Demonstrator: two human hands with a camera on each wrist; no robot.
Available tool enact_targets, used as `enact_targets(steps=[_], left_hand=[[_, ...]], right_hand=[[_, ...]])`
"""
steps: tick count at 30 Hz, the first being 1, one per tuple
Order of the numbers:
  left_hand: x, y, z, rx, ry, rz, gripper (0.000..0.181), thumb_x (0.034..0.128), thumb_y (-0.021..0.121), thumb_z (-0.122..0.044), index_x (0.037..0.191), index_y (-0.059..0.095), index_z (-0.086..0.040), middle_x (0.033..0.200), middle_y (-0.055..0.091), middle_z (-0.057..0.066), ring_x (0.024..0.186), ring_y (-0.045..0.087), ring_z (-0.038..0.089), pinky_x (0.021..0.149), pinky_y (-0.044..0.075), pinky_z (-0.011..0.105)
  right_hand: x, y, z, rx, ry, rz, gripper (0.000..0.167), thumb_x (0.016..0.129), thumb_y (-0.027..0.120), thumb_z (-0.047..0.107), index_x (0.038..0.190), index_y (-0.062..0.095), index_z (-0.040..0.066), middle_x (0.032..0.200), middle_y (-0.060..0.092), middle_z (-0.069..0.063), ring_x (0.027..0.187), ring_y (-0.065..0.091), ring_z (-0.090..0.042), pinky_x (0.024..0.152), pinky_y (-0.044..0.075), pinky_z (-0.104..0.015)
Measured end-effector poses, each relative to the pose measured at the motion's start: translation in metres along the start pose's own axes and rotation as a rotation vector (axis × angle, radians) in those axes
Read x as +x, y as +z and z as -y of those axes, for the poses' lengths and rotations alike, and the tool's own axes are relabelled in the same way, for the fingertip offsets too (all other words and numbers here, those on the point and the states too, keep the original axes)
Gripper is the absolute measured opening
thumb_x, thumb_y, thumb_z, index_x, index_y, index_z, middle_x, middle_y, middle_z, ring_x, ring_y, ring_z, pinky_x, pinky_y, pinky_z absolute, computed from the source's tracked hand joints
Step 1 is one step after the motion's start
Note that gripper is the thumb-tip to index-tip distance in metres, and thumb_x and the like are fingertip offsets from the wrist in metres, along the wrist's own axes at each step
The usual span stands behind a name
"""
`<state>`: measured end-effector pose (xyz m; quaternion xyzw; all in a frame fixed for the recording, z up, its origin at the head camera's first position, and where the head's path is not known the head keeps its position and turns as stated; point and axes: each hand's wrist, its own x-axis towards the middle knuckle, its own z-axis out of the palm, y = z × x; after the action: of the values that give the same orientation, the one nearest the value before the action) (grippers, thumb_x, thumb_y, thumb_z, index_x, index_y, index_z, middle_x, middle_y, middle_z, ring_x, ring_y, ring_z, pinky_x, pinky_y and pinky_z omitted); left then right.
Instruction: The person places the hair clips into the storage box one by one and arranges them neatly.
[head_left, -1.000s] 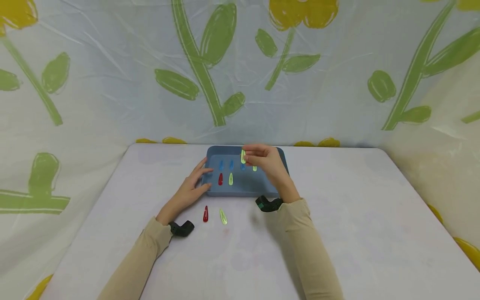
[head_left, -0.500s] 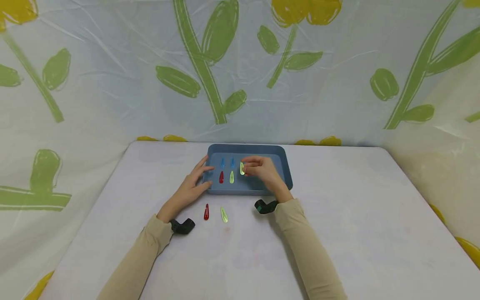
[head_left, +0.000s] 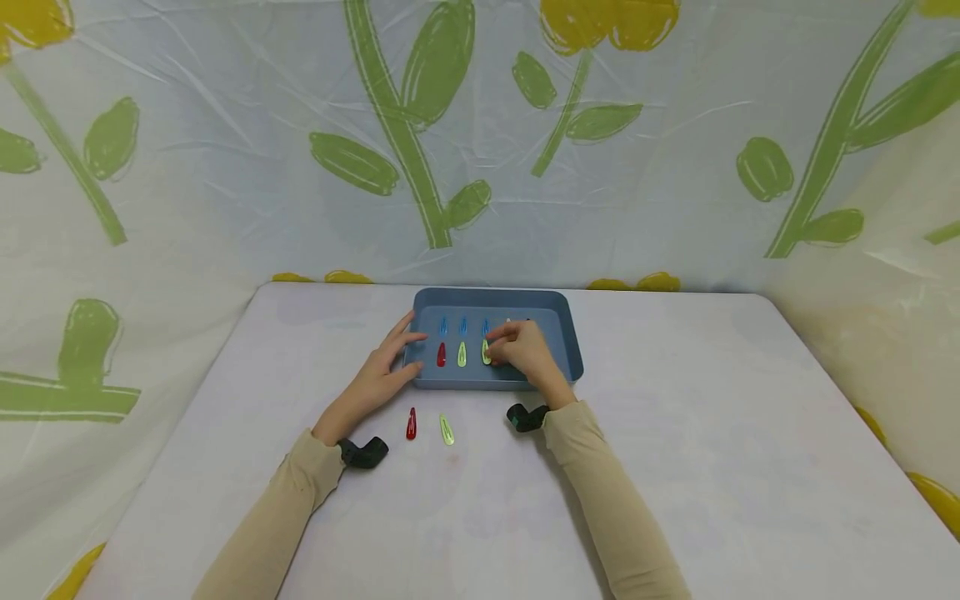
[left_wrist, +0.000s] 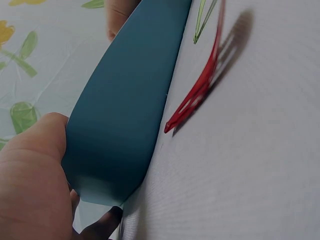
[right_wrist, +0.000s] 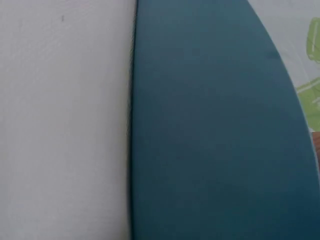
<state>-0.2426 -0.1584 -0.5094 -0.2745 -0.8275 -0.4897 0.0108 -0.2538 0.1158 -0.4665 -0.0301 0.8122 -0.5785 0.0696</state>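
My right hand pinches a yellow-green snap hair clip low over the blue tray; whether the clip touches the tray floor I cannot tell. Left of it in the front row lie a yellow-green clip and a red clip. Blue clips make up the back row, whose right part is mostly covered by the right hand. Spread fingers of my left hand rest at the tray's left edge. In the left wrist view, its thumb touches the tray wall.
On the white table, in front of the tray, lie another red clip and another yellow-green clip. A flower-printed sheet hangs behind the table. The right wrist view is mostly filled by the tray's outer wall.
My right hand has lowered the yellow-green clip toward the front row of the tray, uncovering the third blue clip behind it. My left hand has stayed at the tray's edge.
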Motion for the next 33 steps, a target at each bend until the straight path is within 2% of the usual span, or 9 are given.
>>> enact_targets(steps=[9,17,21,27,33], left_hand=[[-0.001,-0.001,-0.006,0.002,-0.006,-0.009,0.047,0.0953,0.061,-0.003,0.141,0.049,-0.001,0.165,0.012,0.011,0.151,0.014,0.028,0.113,0.029,0.057],[-0.005,-0.008,-0.046,-0.012,-0.010,0.011,0.046,0.0939,0.059,0.003,0.138,0.048,0.008,0.163,0.013,0.019,0.149,0.016,0.040,0.112,0.028,0.059],[-0.005,-0.009,-0.050,-0.009,-0.019,0.015,0.045,0.0936,0.059,0.003,0.137,0.048,0.008,0.163,0.014,0.021,0.148,0.016,0.041,0.112,0.028,0.060],[-0.005,-0.008,-0.045,-0.018,-0.016,0.011,0.046,0.0939,0.059,0.003,0.138,0.048,0.009,0.163,0.013,0.020,0.149,0.015,0.039,0.112,0.028,0.059],[0.000,-0.002,-0.008,0.004,0.003,-0.004,0.048,0.0947,0.061,-0.004,0.141,0.049,0.000,0.165,0.012,0.014,0.150,0.014,0.032,0.112,0.028,0.059]], right_hand=[[-0.002,0.003,0.002,-0.100,0.012,-0.040,0.022,0.081,0.074,-0.002,0.103,0.073,-0.004,0.081,0.073,-0.015,0.065,0.070,-0.023,0.065,0.059,-0.034],[-0.004,0.003,0.003,-0.150,0.024,-0.065,0.022,0.077,0.077,-0.001,0.099,0.074,-0.001,0.076,0.072,-0.010,0.061,0.067,-0.019,0.062,0.055,-0.031],[-0.004,0.004,0.003,-0.158,0.028,-0.072,0.020,0.077,0.078,0.000,0.097,0.074,0.000,0.074,0.072,-0.008,0.061,0.066,-0.018,0.063,0.054,-0.031],[-0.004,0.004,0.002,-0.201,0.014,-0.077,0.015,0.081,0.077,0.005,0.096,0.075,0.000,0.072,0.071,-0.007,0.062,0.066,-0.018,0.062,0.053,-0.030],[-0.005,0.005,0.003,-0.210,0.024,-0.085,0.013,0.080,0.079,0.006,0.090,0.074,0.000,0.069,0.071,-0.009,0.059,0.066,-0.018,0.058,0.054,-0.030]])
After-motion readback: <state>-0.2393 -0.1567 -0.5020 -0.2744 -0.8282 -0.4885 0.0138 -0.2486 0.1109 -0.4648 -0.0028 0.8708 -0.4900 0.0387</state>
